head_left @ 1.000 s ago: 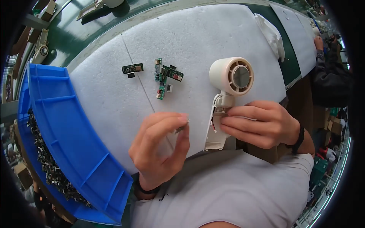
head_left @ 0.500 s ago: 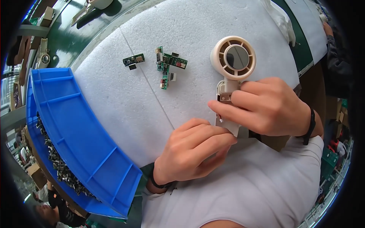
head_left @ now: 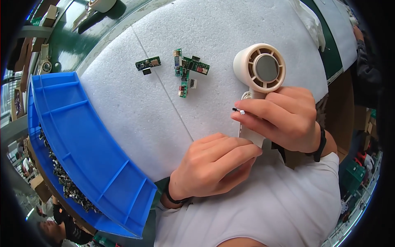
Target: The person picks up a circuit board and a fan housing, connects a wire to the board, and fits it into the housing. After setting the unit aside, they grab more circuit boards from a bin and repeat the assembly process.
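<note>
A cream handheld fan point(head_left: 242, 61) with a round slotted grille and grey centre disc lies on the foam sheet, its handle toward me. My left hand point(head_left: 216, 164) is closed on the lower end of the handle. Across the upper handle, my right hand point(head_left: 290, 117) pinches a small white plug point(head_left: 242, 112) with a short dark lead between thumb and forefinger. The right hand hides most of the handle's inside. Left of the fan lie several green circuit boards: a small cluster point(head_left: 190, 66) and a single board point(head_left: 148, 63) apart from it.
A blue plastic bin point(head_left: 74, 119) stands at the left, with many small dark parts point(head_left: 70, 187) beyond its near wall. White foam point(head_left: 135, 119) covers the table. A white bag point(head_left: 310, 22) lies at the far right; another person's arm point(head_left: 366, 57) shows beyond it.
My right hand has drawn its fingertips together and now shows the white plug between them. The fan has tilted slightly, and the left hand keeps its grip on the handle.
</note>
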Demonstrator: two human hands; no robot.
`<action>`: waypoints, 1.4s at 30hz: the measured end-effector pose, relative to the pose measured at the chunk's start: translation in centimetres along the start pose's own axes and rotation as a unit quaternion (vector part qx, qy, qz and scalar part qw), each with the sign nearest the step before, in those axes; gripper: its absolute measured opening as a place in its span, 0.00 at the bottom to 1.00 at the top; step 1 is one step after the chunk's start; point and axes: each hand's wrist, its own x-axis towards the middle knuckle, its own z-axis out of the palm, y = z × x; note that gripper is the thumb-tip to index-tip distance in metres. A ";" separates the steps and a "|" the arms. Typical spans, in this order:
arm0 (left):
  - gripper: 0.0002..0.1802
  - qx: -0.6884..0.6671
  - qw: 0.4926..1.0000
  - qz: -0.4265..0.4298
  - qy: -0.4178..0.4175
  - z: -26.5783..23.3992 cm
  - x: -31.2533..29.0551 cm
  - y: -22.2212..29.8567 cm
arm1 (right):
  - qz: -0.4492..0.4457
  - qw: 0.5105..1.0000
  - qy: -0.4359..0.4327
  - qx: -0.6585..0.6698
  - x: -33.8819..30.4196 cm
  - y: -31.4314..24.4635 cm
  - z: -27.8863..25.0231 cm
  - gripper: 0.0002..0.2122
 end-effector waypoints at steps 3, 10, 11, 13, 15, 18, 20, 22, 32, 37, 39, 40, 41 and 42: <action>0.20 0.004 1.000 -0.001 -0.004 -0.1 0.0 0.2 | 0.004 1.000 -0.014 -0.021 0.0 -0.2 -0.1 0.12; 0.20 -0.046 0.992 -0.040 0.112 0.1 -1.4 0.1 | 0.016 0.998 -0.017 0.055 -0.1 0.1 -0.1 0.11; 0.19 -0.052 0.984 -0.058 0.158 0.3 -1.5 0.0 | 0.016 0.998 -0.016 0.056 -0.1 0.1 0.0 0.11; 0.19 -0.075 0.972 -0.081 0.206 0.9 -1.5 -0.1 | 0.025 0.998 -0.009 0.059 -0.2 0.0 0.1 0.11; 0.18 -0.124 0.938 -0.124 0.300 1.4 -1.3 -0.1 | 0.028 0.998 -0.004 0.063 -0.2 -0.1 0.3 0.12; 0.18 -0.058 0.961 -0.100 0.252 1.0 -1.0 -0.4 | 0.029 0.996 0.027 0.081 -0.3 -0.3 0.6 0.11; 0.19 -0.027 0.970 -0.088 0.225 1.1 -0.8 -0.4 | 0.039 0.995 0.036 0.085 -0.3 -0.4 0.7 0.10; 0.20 -0.045 0.970 -0.092 0.221 1.2 -0.8 -0.2 | 0.056 0.993 0.051 0.090 -0.4 -0.4 0.8 0.08; 0.18 0.018 0.970 -0.087 0.227 1.1 -0.5 0.0 | 0.053 0.990 0.060 0.119 -0.1 -0.6 0.9 0.07; 0.17 0.009 0.972 -0.078 0.224 1.0 -0.3 -0.1 | 0.049 0.988 0.057 0.136 -0.7 0.2 0.7 0.08; 0.18 -0.003 0.973 -0.091 0.214 1.0 -0.4 0.0 | 0.040 0.987 0.054 0.143 -0.8 0.4 0.6 0.08; 0.18 -0.001 0.973 -0.093 0.214 0.9 -0.4 0.0 | 0.042 0.986 0.043 0.155 -0.8 0.5 0.3 0.08; 0.18 -0.026 0.973 -0.097 0.207 0.8 -0.4 0.1 | 0.043 0.985 0.033 0.167 -0.8 0.6 0.0 0.08; 0.19 -0.052 0.973 -0.100 0.200 0.6 -0.4 0.1 | 0.045 0.983 0.022 0.178 -0.8 0.6 -0.2 0.08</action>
